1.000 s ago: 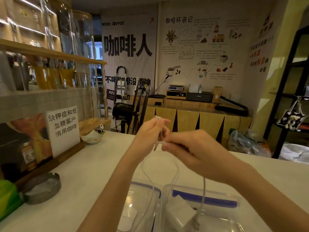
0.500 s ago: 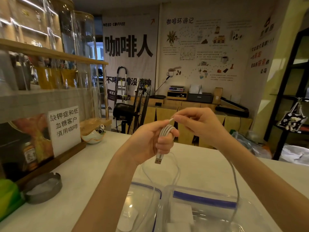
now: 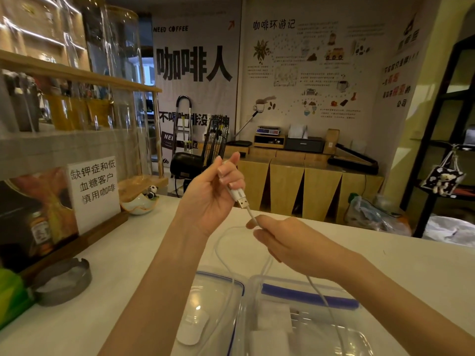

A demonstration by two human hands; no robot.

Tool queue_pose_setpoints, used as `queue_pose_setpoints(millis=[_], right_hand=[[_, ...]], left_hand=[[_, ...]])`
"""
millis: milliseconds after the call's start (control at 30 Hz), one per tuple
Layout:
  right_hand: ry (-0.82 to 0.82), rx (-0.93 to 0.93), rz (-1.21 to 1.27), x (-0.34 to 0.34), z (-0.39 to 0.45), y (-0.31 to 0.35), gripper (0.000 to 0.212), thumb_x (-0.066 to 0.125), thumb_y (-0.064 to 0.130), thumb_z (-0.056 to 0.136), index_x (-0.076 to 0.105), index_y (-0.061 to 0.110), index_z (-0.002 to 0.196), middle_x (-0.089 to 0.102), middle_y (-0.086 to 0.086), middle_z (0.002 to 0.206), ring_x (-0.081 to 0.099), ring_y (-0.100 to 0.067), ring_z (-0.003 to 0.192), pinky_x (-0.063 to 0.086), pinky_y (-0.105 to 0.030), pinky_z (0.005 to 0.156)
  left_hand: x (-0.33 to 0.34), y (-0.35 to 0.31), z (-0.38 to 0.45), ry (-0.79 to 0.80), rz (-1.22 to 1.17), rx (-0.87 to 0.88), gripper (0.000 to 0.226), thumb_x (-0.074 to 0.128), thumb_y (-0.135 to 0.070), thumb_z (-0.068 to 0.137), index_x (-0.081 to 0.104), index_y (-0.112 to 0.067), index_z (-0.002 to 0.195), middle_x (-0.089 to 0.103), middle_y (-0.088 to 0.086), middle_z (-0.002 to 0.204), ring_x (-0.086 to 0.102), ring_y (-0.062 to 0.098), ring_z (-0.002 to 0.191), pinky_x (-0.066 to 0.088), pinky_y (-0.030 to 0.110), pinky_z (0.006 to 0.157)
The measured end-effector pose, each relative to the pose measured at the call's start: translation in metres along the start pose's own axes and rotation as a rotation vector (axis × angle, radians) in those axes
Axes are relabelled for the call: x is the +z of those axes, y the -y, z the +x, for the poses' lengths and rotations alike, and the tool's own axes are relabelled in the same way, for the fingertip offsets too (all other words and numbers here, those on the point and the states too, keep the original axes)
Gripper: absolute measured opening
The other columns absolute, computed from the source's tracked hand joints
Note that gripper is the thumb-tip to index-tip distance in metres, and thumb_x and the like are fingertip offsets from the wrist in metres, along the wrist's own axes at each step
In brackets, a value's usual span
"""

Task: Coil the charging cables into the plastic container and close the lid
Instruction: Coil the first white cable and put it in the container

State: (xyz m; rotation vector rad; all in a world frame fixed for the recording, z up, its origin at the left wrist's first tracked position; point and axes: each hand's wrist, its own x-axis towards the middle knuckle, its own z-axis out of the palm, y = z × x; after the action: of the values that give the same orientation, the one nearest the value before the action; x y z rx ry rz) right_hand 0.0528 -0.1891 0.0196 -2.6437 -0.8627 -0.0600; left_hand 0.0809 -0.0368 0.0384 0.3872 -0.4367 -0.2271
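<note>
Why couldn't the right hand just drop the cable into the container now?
It probably could: the right hand grips the cable just above the open container; nothing lies between, though the left hand holds the plug end.

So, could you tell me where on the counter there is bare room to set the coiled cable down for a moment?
Bare counter lies right of the right hand, toward the far edge. Another free patch lies between the ashtray and the left hand's forearm. The near middle is crowded: the plastic container, its lid and the hanging cable.
</note>
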Motion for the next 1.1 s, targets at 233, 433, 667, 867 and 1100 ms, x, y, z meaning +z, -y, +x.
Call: queue_pose_setpoints(millis=[233, 433, 667, 867, 1100], right_hand=[[-0.017, -0.023, -0.149, -0.003, -0.011, 0.007, 0.036, 0.034, 0.027, 0.096, 0.034, 0.026, 0.133, 0.064, -0.004, 0.096, 0.061, -0.017, 0.083, 0.054, -0.033, 0.079], [-0.152, -0.112, -0.199, -0.016, -0.018, 0.025, 0.03, 0.038, 0.022, 0.095, 0.049, 0.02, 0.122, 0.065, -0.002, 0.103, 0.06, -0.015, 0.088, 0.05, -0.023, 0.076], [-0.359, -0.321, -0.287, -0.05, -0.022, 0.022, 0.02, 0.05, 0.025, 0.088, 0.067, 0.023, 0.097, 0.069, 0.008, 0.08, 0.058, -0.003, 0.067, 0.046, -0.015, 0.063], [-0.535, -0.383, 0.227, -0.067, -0.018, 0.002, 0.015, 0.064, 0.031, 0.073, 0.069, 0.024, 0.084, 0.065, 0.016, 0.072, 0.062, -0.008, 0.067, 0.05, -0.015, 0.06], [-0.467, -0.265, 0.867, -0.044, -0.01, 0.008, 0.024, 0.056, 0.023, 0.078, 0.069, 0.017, 0.097, 0.062, 0.006, 0.054, 0.045, -0.007, 0.042, 0.034, -0.014, 0.037]], left_hand=[[-0.002, 0.009, 0.006, -0.13, 0.407, 0.183, 0.039, 0.023, -0.027, 0.098, 0.053, -0.004, 0.091, 0.047, -0.006, 0.045, 0.041, 0.004, 0.039, 0.039, 0.016, 0.042], [-0.008, 0.022, 0.003, -0.207, 1.273, 0.498, 0.029, 0.027, -0.02, 0.098, 0.053, -0.016, 0.087, 0.053, -0.005, 0.058, 0.048, 0.0, 0.048, 0.042, 0.014, 0.049], [0.0, 0.029, -0.006, 0.111, 1.483, 0.142, 0.049, 0.027, -0.027, 0.098, 0.052, -0.014, 0.058, 0.046, -0.007, 0.046, 0.039, 0.01, 0.043, 0.032, 0.025, 0.047], [0.016, 0.006, -0.017, 0.323, 1.026, -0.341, 0.056, 0.024, -0.041, 0.092, 0.058, -0.008, 0.062, 0.031, -0.013, 0.035, 0.024, 0.005, 0.032, 0.02, 0.018, 0.035], [0.019, 0.005, -0.015, 0.566, 0.123, -0.526, 0.038, 0.033, -0.023, 0.095, 0.055, 0.003, 0.08, 0.034, -0.001, 0.049, 0.031, 0.012, 0.043, 0.027, 0.022, 0.044]])
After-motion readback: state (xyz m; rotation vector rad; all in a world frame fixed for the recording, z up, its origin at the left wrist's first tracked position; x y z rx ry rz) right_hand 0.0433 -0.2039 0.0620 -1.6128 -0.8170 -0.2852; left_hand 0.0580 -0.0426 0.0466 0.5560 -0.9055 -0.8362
